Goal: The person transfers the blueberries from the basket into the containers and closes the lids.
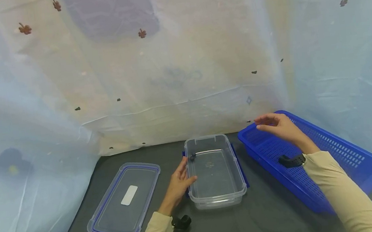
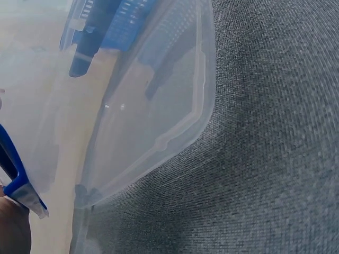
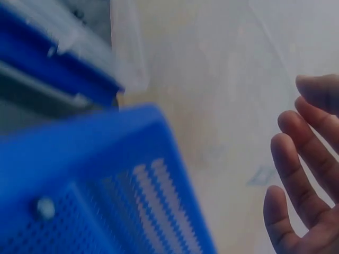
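A clear plastic food container with blue side latches stands uncovered in the middle of the table. Small dark round pieces, too small to name, lie at its far left corner. My left hand rests along the container's left side, thumb over the rim; the left wrist view catches only a bit of that hand beside a blue latch. Above the far end of a blue perforated basket, my right hand hovers with loosely bent fingers, and the right wrist view shows nothing in them.
Left of the container lies its clear lid with a blue seal and a white label. A small greyish round thing appears blurred at the basket. Patterned sheeting hangs behind and at both sides of the dark cloth.
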`<state>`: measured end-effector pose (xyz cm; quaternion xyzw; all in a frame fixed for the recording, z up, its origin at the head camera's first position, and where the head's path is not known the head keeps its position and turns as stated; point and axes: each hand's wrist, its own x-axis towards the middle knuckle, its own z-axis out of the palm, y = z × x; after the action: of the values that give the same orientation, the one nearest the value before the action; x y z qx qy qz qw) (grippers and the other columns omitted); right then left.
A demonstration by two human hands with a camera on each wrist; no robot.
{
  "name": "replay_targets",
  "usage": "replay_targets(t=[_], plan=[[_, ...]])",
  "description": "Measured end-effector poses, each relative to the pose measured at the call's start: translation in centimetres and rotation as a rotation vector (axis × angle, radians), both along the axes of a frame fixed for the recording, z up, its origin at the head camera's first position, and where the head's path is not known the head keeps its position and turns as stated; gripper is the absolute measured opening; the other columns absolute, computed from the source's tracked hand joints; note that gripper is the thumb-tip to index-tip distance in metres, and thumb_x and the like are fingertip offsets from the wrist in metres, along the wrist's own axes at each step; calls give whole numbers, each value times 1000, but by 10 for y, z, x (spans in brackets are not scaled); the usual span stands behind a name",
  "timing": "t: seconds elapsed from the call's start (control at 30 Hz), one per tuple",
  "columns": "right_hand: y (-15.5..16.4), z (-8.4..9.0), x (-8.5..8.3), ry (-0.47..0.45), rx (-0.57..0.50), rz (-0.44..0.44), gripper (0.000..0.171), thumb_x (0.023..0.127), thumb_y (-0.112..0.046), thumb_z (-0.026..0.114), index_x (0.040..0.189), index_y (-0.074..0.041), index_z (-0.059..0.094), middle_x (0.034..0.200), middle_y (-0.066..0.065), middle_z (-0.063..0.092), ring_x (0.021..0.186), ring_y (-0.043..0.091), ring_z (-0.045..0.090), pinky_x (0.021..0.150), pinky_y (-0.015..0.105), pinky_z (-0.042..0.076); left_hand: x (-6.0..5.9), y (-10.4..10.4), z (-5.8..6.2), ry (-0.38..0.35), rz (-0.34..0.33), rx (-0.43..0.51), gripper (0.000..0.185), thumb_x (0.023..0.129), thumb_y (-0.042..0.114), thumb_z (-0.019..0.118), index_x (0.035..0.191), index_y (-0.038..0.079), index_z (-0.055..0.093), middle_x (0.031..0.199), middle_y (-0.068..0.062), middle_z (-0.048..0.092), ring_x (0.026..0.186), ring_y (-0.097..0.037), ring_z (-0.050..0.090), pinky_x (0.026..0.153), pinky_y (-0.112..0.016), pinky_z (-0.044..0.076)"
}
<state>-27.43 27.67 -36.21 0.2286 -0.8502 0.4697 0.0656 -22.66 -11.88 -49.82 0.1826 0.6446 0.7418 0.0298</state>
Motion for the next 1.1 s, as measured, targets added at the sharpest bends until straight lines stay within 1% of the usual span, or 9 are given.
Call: replay_targets(t=[0.13, 0.27, 0.43, 0.5, 0.57, 0.67, 0.83, 0.93, 1.1], plan=[[14, -11, -1, 0, 22, -26, 30, 94, -13, 64, 120, 3, 62, 113, 15, 66, 98, 6, 62, 82, 13, 48, 0, -1, 0, 8, -10, -5, 80, 86, -14, 62, 151, -6, 18, 161, -15, 4, 143, -38, 11, 113, -45, 21], [24, -26, -3, 2, 87, -27, 28, 92, -11, 67, 115, 4, 64, 108, 17, 67, 93, 13, 64, 78, 15, 51, 0, -1, 1, 17, -6, -15, 79, 85, -13, 63, 151, -6, 19, 161, -14, 5, 144, -36, 12, 113, -41, 21], [36, -49, -5, -48, 177, -14, 25, 91, -11, 68, 111, 4, 66, 103, 17, 68, 90, 22, 66, 75, 21, 53, 1, -2, 1, 25, -14, -20, 80, 86, -12, 63, 151, -5, 18, 160, -15, 3, 144, -36, 11, 114, -43, 21], [40, -58, -7, -80, 177, 15, 23, 92, -8, 67, 110, 5, 65, 100, 16, 69, 90, 26, 67, 75, 22, 53, 1, -2, 1, 26, -14, -23, 80, 86, -12, 63, 151, -5, 18, 160, -15, 3, 144, -36, 11, 114, -43, 20], [43, -68, -9, -97, 172, 50, 21, 91, -5, 66, 109, 7, 65, 98, 15, 70, 89, 26, 67, 74, 22, 54, 1, -2, 1, 23, -9, -22, 80, 86, -12, 63, 152, -5, 18, 160, -15, 4, 144, -36, 11, 114, -43, 20], [46, -81, -14, -116, 151, 128, 21, 90, 2, 65, 108, 13, 62, 97, 21, 68, 88, 29, 68, 74, 23, 55, 2, -1, 2, 20, -5, -24, 80, 86, -12, 63, 152, -4, 18, 161, -15, 4, 143, -37, 11, 114, -44, 20], [47, -100, -21, -131, 159, 231, 21, 89, 3, 66, 107, 13, 63, 101, 23, 67, 91, 35, 65, 74, 29, 56, 1, -2, 2, 19, -7, -31, 81, 85, -11, 64, 152, -4, 18, 161, -14, 4, 143, -38, 12, 113, -44, 21], [45, -107, -24, -155, 184, 259, 21, 88, 3, 66, 108, 10, 64, 104, 20, 67, 92, 34, 64, 77, 33, 55, 1, -2, 2, 22, -5, -38, 81, 86, -11, 64, 152, -5, 17, 161, -15, 5, 143, -39, 11, 113, -44, 20], [41, -111, -24, -155, 270, 249, 25, 86, 5, 65, 111, 10, 63, 105, 20, 66, 93, 30, 64, 80, 41, 55, 2, -2, 2, 19, -12, -43, 81, 86, -9, 64, 152, -5, 17, 161, -15, 4, 143, -39, 10, 113, -46, 18]])
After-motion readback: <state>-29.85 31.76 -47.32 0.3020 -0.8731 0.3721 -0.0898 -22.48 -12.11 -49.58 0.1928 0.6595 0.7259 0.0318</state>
